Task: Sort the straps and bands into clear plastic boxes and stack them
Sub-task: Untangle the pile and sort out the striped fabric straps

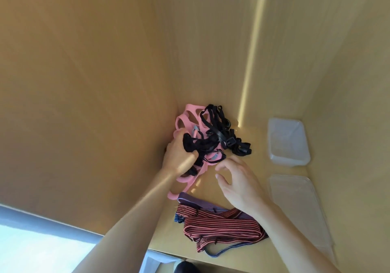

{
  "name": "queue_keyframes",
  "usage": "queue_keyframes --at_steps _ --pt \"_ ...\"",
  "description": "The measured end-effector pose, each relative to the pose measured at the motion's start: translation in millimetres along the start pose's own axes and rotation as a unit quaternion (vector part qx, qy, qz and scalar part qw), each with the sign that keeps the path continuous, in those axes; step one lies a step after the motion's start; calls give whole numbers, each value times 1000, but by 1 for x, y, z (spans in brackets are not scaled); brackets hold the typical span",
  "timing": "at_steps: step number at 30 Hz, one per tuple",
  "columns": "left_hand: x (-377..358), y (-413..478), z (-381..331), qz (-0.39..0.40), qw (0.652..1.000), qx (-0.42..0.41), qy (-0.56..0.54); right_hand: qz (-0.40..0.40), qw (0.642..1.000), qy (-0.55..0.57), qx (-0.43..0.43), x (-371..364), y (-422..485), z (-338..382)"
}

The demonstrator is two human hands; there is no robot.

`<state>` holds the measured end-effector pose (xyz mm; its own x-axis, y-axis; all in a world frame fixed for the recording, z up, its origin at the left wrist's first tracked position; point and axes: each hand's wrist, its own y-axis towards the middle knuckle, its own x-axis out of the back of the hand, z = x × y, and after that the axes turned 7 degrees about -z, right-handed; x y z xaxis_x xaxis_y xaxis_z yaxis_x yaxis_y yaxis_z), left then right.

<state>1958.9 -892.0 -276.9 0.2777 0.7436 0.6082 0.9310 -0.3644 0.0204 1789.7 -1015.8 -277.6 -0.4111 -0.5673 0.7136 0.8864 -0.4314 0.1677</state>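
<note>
The left hand (179, 154) was curled tight round a bunch of black straps (217, 133), gripping them at the near edge of the tangle in the back corner of the shelf (249, 180). Under and around those straps lay pink bands (187, 116) with oval holes, one loop running toward the front past the left wrist. The right hand (238, 180) hovered just beside the pile, fingers loosely spread and holding nothing. Nearer the front edge, below the right wrist, lay striped red bands (219, 228) over a purple one (190, 201). To the right, well apart from the pile, sat a clear box (287, 139), with a clear lid (295, 201) lying in front of it.
</note>
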Motion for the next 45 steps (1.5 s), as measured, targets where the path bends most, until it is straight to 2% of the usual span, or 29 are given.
queue_keyframes --at_steps 2,9,24,29,35,41,45 --pt "-1 8 5 9 1000 14 -7 -4 1000 8 10 -2 2 2" --pt "22 19 -2 -57 998 16 -27 -3 999 24 -23 -5 9 -9" --pt "83 38 -80 -161 982 -97 7 -68 989 113 -61 24 59 -14" --pt "102 47 -112 -118 983 -139 0 -83 984 148 -56 38 78 -5" --pt "111 52 -142 -86 981 -174 -6 -102 982 158 0 51 116 15" --pt "117 53 -164 -70 974 -214 -13 -22 996 91 7 56 160 36" --pt "116 55 -172 -70 972 -223 -20 26 992 120 -13 58 186 52"
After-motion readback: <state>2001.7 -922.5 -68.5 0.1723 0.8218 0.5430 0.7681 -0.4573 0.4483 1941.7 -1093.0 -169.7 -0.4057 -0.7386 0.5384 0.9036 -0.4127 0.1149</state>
